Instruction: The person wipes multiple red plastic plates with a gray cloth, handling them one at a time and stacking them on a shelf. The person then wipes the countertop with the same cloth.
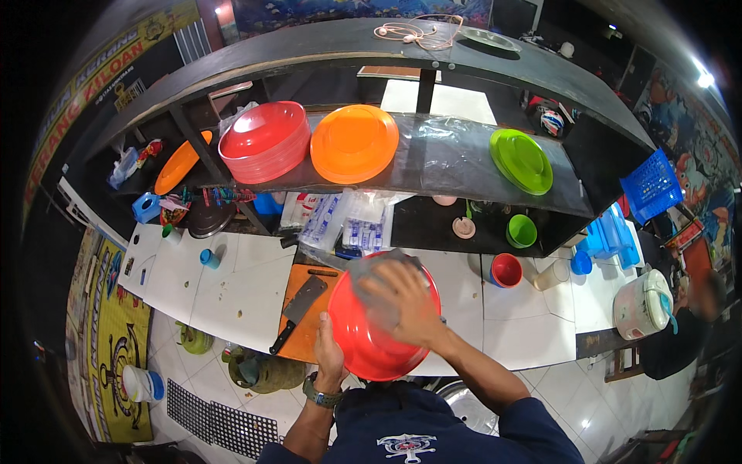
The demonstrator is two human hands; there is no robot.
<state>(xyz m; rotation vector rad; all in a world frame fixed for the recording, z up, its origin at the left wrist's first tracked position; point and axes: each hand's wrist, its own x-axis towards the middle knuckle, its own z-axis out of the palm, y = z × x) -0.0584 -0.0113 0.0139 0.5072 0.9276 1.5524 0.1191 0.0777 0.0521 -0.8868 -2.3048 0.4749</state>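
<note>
A red plastic plate (377, 351), tilted, is held above the counter in front of my body. My left hand (331, 354) grips its left rim, thumb on the near face. Against the plate's upper face my right hand (408, 304) presses a grey cloth (366, 284), blurred by motion. An orange cutting board (306, 339) lies partly behind the plate. On that board rests a cleaver (305, 298) with a black handle.
On the shelf above stand a stack of red plates (264, 139), orange plates (355, 142) and green plates (520, 161). The white tiled counter (232, 290) carries a blue cup (210, 258), a red cup (506, 270) and a rice cooker (640, 304). A person (675, 342) is at the right.
</note>
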